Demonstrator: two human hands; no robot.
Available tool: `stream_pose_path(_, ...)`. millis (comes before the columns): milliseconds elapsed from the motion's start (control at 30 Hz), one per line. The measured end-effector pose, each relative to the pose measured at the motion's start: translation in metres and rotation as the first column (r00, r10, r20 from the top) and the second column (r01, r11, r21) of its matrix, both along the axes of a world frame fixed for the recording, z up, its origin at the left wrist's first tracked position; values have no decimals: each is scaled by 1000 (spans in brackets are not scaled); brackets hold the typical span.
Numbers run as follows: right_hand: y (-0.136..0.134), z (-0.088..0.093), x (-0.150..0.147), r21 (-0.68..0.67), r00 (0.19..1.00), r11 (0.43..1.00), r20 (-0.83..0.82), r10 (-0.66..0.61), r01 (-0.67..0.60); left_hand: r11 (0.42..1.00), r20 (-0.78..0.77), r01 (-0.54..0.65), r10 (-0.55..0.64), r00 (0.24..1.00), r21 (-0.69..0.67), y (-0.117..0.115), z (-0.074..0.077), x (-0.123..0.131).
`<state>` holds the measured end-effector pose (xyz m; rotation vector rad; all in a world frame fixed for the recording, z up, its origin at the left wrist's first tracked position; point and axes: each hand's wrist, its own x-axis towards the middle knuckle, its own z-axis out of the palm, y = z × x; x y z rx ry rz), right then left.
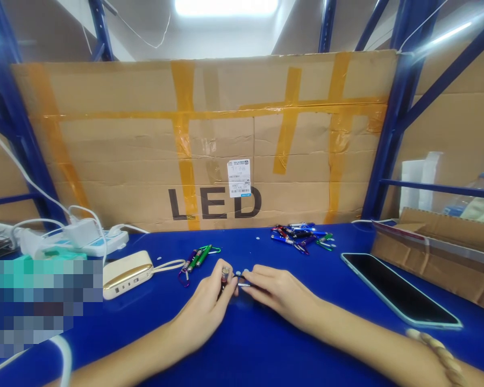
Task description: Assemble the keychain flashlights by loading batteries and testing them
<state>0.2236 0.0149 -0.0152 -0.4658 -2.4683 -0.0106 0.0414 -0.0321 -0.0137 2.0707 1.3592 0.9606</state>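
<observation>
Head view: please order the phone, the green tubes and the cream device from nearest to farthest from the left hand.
1. Green tubes: just beyond the left hand.
2. Cream device: farther left.
3. Phone: right side, past the right hand.

The tube (225,275) you hold has a shiny, metal-looking end; your tabletop (246,344) looks smooth and faintly glossy, the cardboard (137,150) matt beneath glossy plastic tape (182,137), the phone screen (399,287) glassy.
</observation>
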Motion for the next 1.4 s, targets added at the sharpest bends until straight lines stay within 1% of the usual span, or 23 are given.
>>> stream_pose_path(67, -1, 1, 0, -137, 996, 990, -91, 0, -12, 1000, 9, 10, -10, 1000, -2, 0, 1, 0)
stream_pose_path(133, -2, 3, 0, -248, 977, 968, -211, -22, -31, 1000, 13, 29, -29, 999, -11, 1, 1, 0)
stream_pose_path(200, -4, 6, -1, -324, 953, 946, -294, -72, -29, 999, 18, 39, -39, 999, -12, 1, 2, 0)
stream_pose_path(233, -5, 8, -1, -351, 947, 936, -308, -94, -21, 999, 23, 34, -34, 999, -7, 1, 1, 0)
stream_pose_path(300, -7, 10, -1, -390, 947, 921, -300, -117, -10, 1000, 47, 10, -10, 999, 12, 2, 1, 0)
stream_pose_path(433, -8, 12, -2, -457, 966, 890, -232, -113, -6, 1000, 132, -20, 18, 991, 11, 1, 1, -1)
stream_pose_path(500, -7, 10, -4, -527, 967, 849, -230, -107, -31, 1000, 141, -2, 1, 990, 5, -1, 1, -1)
stream_pose_path(600, -6, 5, -6, -617, 964, 783, -246, -99, -77, 999, 81, 45, -47, 996, 30, -3, 2, -1)
stream_pose_path(667, -6, 2, -6, -617, 971, 784, -221, -87, -71, 996, 30, 74, -75, 997, 39, -4, 2, -1)
stream_pose_path(733, -6, 1, -4, -572, 984, 819, -165, -73, -35, 995, 10, 89, -90, 996, 40, -4, 1, -1)
stream_pose_path(800, -7, 0, -2, -503, 993, 864, -100, -60, 2, 996, 26, 82, -83, 996, 43, -3, 0, -1)
stream_pose_path(867, -7, 0, -1, -443, 998, 897, -48, -41, 15, 996, 45, 69, -72, 996, 48, -3, 0, -1)
stream_pose_path(933, -7, 0, 0, -413, 1000, 911, -24, -15, 4, 995, 41, 85, -87, 995, 48, -4, 2, -1)
stream_pose_path(1000, -8, 0, -1, -414, 1000, 910, -28, 11, -22, 991, 13, 128, -129, 992, 41, -5, 4, -1)
stream_pose_path(1067, -9, 1, -2, -433, 998, 900, -54, 31, -52, 987, -16, 156, -156, 988, 41, -6, 5, -1)
stream_pose_path(1133, -10, 2, -3, -484, 995, 871, -85, 47, -82, 987, -41, 152, -149, 988, 59, -7, 6, -1)
stream_pose_path(1300, -13, 4, -4, -662, 988, 736, -135, 69, -142, 987, -132, 138, -126, 983, 81, -10, 3, 0)
stream_pose_path(1333, -13, 4, -4, -676, 987, 721, -142, 76, -153, 986, -152, 144, -131, 980, 80, -11, 3, 0)
stream_pose_path(1400, -14, 4, -4, -676, 985, 718, -149, 85, -164, 985, -175, 150, -133, 976, 88, -12, 3, 1)
